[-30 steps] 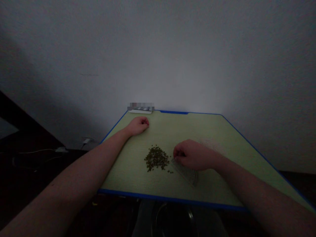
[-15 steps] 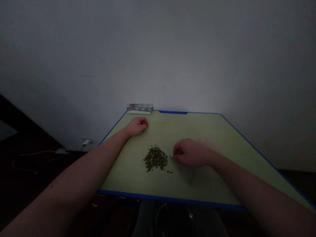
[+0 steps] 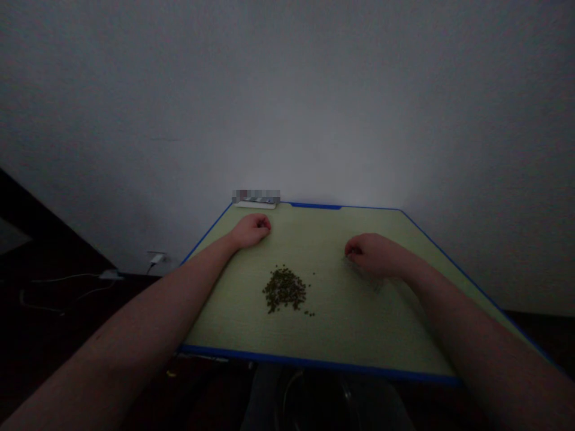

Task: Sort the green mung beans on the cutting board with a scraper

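My left hand rests on the far left of the table with its fingers curled in, and nothing shows in it. Further right, my right hand pinches a clear protractor, whose flat transparent body hangs below the fingers, blurred and hard to see. Between the hands and nearer to me lies a pile of small greenish-brown beans. A few loose ones are scattered at its right side. My right hand is apart from the pile.
The pale green table has a blue rim. At its far left corner stands a white tray, partly pixelated. Behind is a grey wall. A plug and white cables show at the left.
My right hand has moved away from the pile, right and toward the far side, carrying the protractor. A pale pinkish patch behind it is now covered. My left hand stays put.
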`<action>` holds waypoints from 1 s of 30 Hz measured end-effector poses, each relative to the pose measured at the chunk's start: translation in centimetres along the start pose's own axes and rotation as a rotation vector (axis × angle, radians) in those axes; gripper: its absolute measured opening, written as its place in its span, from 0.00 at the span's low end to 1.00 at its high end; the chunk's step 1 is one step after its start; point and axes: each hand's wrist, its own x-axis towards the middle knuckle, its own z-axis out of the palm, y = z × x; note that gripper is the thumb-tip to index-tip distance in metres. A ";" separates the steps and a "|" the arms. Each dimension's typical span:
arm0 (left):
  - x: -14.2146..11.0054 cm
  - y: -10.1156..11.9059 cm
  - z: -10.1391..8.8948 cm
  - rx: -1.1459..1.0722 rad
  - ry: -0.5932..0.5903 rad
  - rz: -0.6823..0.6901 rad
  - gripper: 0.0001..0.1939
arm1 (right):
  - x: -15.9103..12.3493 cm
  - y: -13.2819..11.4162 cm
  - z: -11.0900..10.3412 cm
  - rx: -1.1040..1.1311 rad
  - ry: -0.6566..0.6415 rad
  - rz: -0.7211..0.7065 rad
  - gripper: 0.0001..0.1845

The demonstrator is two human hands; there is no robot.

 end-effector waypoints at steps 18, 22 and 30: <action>0.0 0.0 0.0 0.005 -0.004 0.008 0.06 | 2.5 -5.4 1.6 0.095 -0.150 -0.495 0.14; 0.1 -0.1 0.1 0.000 -0.003 0.013 0.06 | 1.2 -5.7 1.4 0.105 -0.171 -0.496 0.13; 0.1 -0.1 0.1 0.020 0.006 0.014 0.07 | -1.4 -6.9 2.1 0.150 -0.097 -0.434 0.12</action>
